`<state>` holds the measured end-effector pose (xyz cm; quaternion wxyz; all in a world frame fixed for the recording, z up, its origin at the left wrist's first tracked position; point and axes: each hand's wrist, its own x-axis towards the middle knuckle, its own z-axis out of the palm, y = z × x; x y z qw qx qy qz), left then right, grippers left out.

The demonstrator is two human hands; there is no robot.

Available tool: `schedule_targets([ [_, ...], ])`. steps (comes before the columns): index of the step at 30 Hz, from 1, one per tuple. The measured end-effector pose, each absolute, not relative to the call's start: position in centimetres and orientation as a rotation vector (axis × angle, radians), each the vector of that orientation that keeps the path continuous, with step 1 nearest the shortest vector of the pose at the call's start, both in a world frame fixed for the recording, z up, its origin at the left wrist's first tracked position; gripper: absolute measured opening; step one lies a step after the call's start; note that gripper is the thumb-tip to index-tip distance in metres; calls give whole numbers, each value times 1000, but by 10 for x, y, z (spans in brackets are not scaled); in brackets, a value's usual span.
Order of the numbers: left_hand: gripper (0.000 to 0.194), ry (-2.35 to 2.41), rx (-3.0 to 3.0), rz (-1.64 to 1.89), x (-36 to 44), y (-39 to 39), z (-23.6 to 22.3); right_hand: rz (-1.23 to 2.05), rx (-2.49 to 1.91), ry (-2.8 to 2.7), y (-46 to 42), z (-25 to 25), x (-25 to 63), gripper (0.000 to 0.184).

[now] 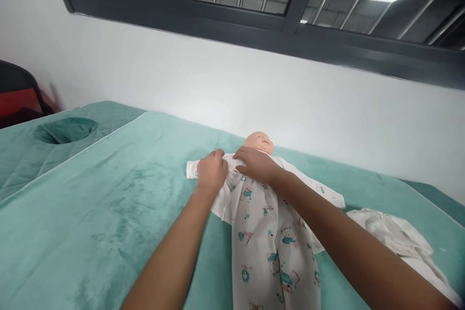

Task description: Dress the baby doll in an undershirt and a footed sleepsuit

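A baby doll (258, 141) lies on its back on the green bed cover (152, 193), its head toward the wall. It has on a white long-sleeved baby top (308, 181), and printed baby pants (261, 237) with straight legs lie over its front, reaching up to the chest. My left hand (212, 168) is closed on cloth at the doll's shoulder, beside the sleeve on the left. Just below the chin, my right hand (256, 163) pinches cloth at the chest, thumb and fingers curved around it. The cloth bunches between both hands; the fingertips are partly hidden.
Crumpled white cloth (394, 235) lies on the right of the bed. A padded section with a round hole (67, 130) is at the left. Behind the bed stand a white wall (181, 77) and a dark window frame (203, 22); a black and red chair (20, 94) is far left.
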<state>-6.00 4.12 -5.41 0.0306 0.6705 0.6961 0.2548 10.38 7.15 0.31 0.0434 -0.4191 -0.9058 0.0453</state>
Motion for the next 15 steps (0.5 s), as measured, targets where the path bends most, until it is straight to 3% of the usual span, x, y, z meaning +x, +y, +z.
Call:
schedule_targets([
  [15,28,2130,1986,779,-65,42,-54,88,-1278,-3081,94,-1,58,22],
])
